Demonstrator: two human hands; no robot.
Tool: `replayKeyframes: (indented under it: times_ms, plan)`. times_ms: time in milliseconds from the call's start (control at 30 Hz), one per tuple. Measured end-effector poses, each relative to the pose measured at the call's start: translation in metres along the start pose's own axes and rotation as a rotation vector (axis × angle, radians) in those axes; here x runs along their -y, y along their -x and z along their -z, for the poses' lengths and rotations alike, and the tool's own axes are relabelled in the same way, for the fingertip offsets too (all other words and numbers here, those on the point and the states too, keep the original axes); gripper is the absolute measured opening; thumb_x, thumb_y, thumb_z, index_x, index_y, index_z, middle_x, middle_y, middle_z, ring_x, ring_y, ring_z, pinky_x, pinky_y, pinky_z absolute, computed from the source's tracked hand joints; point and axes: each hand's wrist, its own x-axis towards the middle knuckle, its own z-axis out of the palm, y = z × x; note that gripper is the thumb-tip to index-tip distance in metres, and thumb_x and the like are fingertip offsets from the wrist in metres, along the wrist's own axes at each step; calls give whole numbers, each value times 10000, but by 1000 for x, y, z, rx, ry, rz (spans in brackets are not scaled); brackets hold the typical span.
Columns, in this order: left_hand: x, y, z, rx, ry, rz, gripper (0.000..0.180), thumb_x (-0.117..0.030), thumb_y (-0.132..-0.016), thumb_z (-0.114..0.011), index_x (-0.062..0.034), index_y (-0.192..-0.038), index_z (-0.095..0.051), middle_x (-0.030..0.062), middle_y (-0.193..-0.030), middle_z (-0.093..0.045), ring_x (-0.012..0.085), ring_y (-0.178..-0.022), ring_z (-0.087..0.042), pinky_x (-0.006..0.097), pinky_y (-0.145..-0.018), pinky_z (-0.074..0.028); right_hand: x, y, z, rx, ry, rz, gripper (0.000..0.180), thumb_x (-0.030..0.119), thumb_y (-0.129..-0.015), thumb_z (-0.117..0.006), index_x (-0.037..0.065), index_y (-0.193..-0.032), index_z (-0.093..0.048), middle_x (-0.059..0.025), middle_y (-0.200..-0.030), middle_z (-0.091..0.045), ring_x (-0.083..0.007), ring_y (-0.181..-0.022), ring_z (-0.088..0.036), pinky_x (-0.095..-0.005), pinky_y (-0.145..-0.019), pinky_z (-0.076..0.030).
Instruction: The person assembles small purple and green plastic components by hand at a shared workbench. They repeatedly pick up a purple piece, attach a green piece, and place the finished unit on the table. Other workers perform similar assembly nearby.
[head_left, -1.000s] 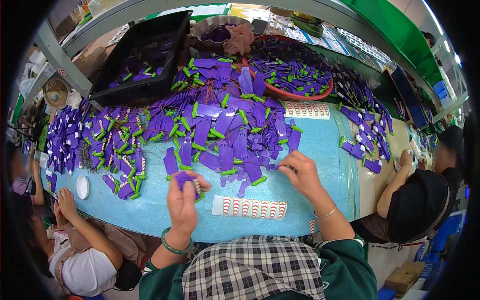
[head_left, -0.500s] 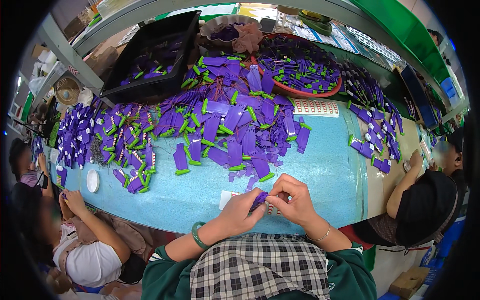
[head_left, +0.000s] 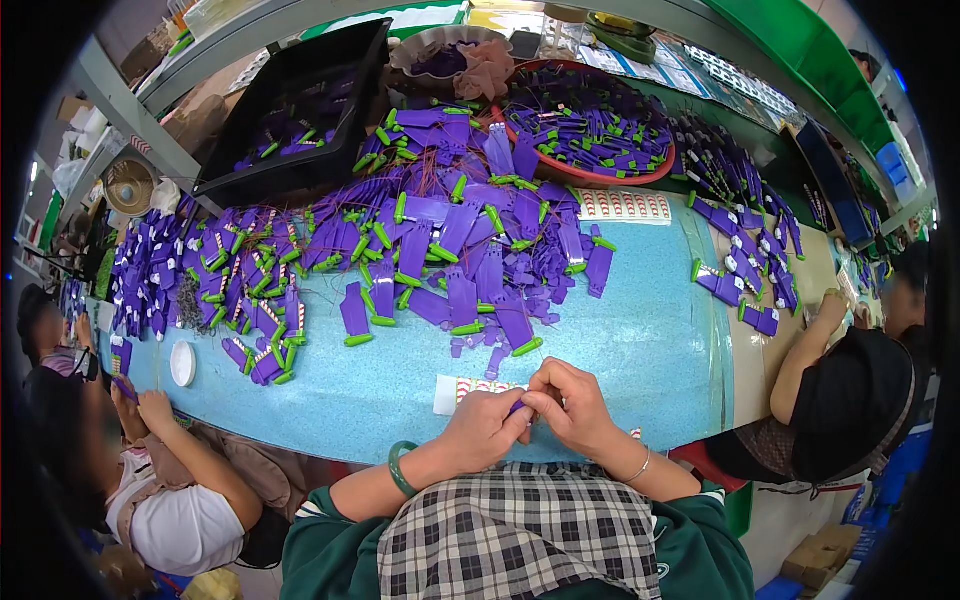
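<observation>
My left hand [head_left: 482, 428] and my right hand [head_left: 572, 405] meet at the near edge of the blue table [head_left: 640, 350], fingertips pinched together on a small purple plastic piece [head_left: 516, 408]. A green bangle sits on my left wrist, a thin bracelet on my right. Just beyond my fingers lies a white sticker sheet [head_left: 462, 390] with red marks, partly hidden by my hands. Farther out spreads a big pile of purple parts with green ends [head_left: 450, 235].
A black tray [head_left: 300, 110] and a red round basin [head_left: 590, 135] of purple parts stand at the back. Another sticker sheet [head_left: 625, 205] lies mid-table; a white lid [head_left: 183, 363] at left. One person sits at my left [head_left: 170, 480], another at my right [head_left: 850, 400].
My right hand drew back from the pile and my left hand came in with the purple piece; both hands now meet close to my body, holding it together.
</observation>
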Motion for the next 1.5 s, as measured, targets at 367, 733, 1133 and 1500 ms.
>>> replayKeyframes:
  times_ms: [367, 733, 1133, 1500]
  plan:
    - [12, -65, 47, -73, -1174, -421, 343, -130, -784, -613, -74, -1114, -543, 70, -725, -595, 243, -617, -626, 356, -513, -487, -12, -19, 122, -6, 659, -93, 187, 181, -776, -720, 55, -904, -670, -84, -830, -637, -218, -744, -615, -325, -638, -504]
    - [-7, -65, 77, -351, -436, -549, 190, -131, -889, -551, -53, -1044, -629, 112, -781, -648, 217, -625, -649, 317, -516, -503, -20, 30, 27, 239, 836, 259, 494, 233, -664, -776, 122, -1114, -606, -21, -1121, -576, -210, -1072, -522, -360, -847, -400]
    - [-35, 17, 73, -514, 703, -332, 237, -94, -928, -561, -6, -1129, -471, 94, -872, -586, 198, -729, -630, 327, -628, -526, -7, -4, -31, 205, 722, 325, 291, 193, -692, -750, 103, -942, -629, -26, -886, -550, -210, -886, -529, -364, -741, -404]
    - [54, 43, 12, -317, 692, 121, 210, -71, -981, -441, 21, -1167, -468, 72, -934, -583, 133, -835, -598, 279, -737, -544, -27, -2, -49, 107, 608, 338, 181, 102, -699, -729, 108, -856, -640, -9, -800, -557, -202, -754, -551, -337, -644, -438]
